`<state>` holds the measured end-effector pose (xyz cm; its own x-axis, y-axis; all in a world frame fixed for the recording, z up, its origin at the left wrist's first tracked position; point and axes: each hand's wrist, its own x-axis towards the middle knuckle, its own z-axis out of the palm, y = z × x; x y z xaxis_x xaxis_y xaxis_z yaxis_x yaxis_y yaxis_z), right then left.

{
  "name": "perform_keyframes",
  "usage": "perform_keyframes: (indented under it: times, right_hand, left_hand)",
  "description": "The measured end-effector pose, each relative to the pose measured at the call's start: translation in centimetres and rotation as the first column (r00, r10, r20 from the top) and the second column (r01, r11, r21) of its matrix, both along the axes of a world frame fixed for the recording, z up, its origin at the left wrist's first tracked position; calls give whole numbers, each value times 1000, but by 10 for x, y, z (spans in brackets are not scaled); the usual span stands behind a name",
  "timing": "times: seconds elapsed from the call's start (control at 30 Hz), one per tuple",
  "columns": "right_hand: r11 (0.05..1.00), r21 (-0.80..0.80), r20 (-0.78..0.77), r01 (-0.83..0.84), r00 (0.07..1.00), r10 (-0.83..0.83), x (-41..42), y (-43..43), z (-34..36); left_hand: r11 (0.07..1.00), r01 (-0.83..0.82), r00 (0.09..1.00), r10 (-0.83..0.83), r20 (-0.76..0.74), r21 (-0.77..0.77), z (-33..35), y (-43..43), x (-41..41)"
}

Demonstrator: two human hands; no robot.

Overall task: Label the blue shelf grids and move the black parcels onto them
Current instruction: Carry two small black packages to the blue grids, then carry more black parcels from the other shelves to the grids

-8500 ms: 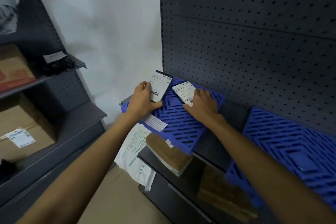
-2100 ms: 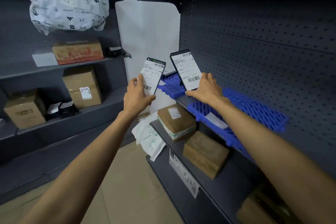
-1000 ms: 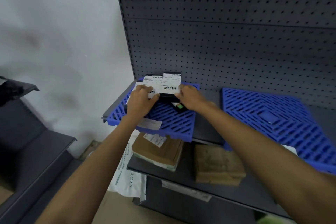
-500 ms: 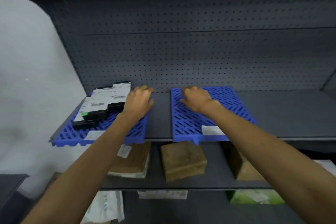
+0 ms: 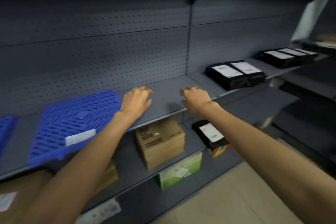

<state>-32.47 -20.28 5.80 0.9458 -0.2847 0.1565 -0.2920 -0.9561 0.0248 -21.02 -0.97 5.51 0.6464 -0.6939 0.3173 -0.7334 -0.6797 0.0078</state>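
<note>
Both grips, left hand [image 5: 135,101] and right hand [image 5: 195,99], are hovering empty with fingers loosely curled; flat black plastic-wrapped parcels [image 5: 234,74] are lying far right, so overreaching risks dragging them off the grey metal shelf [image 5: 169,104], away from the blue slatted plastic grid [image 5: 72,122] at left.

Two bare forearms, no sleeves visible up to the frame edge; left hand [image 5: 136,100] and right hand [image 5: 196,98] wear no gloves, rings or watch.

Both hands hover empty over the bare grey shelf [image 5: 163,103], the left hand [image 5: 135,101] beside a blue grid [image 5: 72,122] bearing a white label [image 5: 80,136], the right hand [image 5: 195,99] with fingers curled. Black parcels [image 5: 234,73] lie further right along the shelf.
</note>
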Motion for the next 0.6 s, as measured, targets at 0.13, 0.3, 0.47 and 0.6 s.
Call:
perform_keyframes:
  times: [0.13,0.3,0.47,0.6]
  right_hand:
    - [989,5,4,150,989,-150,-77,-90,-4]
    - [944,27,46,330,942,-331,-161,-186,-3]
    - [882,43,25,468,883,-470,-223,-273,-12]
    - [836,45,17,547,836,-548,-251,-345,-17]
  left_hand:
    - [989,149,989,-149,4,-11,-4,-110,-51]
    - [935,355,934,-355,32,-3,-5,-235,-108]
    - [867,497,866,-498,48,33,-5,-352,-150]
    - [810,586,808,-586,60,32,-3,-447,-166]
